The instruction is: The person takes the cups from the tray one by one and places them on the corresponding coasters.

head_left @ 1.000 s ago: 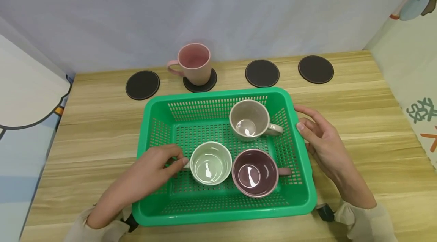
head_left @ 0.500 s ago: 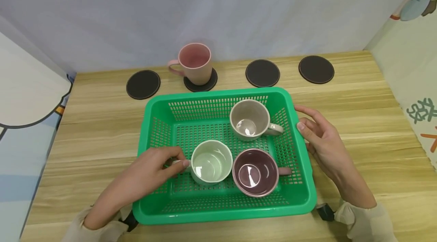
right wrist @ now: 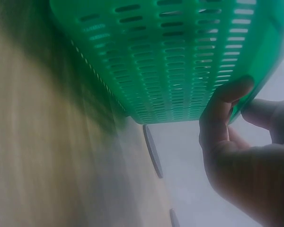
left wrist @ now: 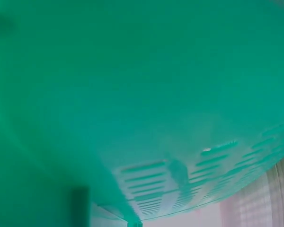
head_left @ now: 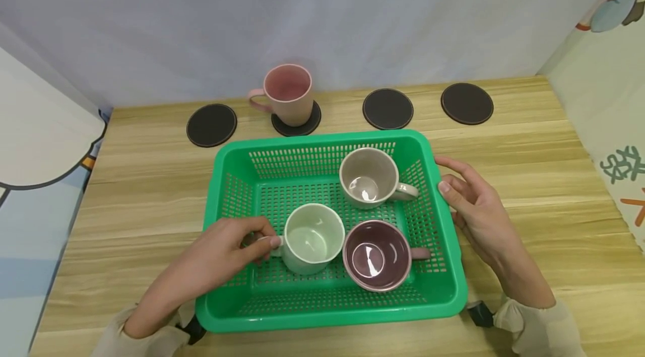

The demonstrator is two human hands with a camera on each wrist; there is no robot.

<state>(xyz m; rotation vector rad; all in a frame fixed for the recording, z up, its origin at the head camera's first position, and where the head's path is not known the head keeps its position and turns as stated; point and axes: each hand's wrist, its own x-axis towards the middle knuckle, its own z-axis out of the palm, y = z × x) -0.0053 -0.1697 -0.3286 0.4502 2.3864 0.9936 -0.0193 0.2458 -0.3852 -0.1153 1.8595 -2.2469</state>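
My left hand (head_left: pixel 227 245) reaches over the near left side of a green plastic basket (head_left: pixel 322 320) and pinches the handle of a pale green mug (head_left: pixel 313 236). That mug tilts a little inside the basket. At the basket's right rim, my right hand (head_left: pixel 476 206) grips the edge, thumb on top and fingers against the outer wall, as the right wrist view shows of the hand (right wrist: pixel 246 156). Beside the green mug stands a mauve mug (head_left: pixel 377 256), with a grey-beige mug (head_left: pixel 369 177) behind it. The left wrist view is filled by the basket wall (left wrist: pixel 156 94).
A pink mug (head_left: pixel 288 94) stands on a black round coaster (head_left: pixel 309 122) behind the basket. Further coasters lie along the back edge: one at left (head_left: pixel 211 125), another coaster (head_left: pixel 387 108), and one at right (head_left: pixel 466 103). A pale curtain (head_left: pixel 322 21) hangs behind the wooden table (head_left: pixel 141 189).
The pale green mug has lifted slightly and tipped, shifting a little up and right, with the left hand still on its handle. The right hand has stayed on the basket rim.
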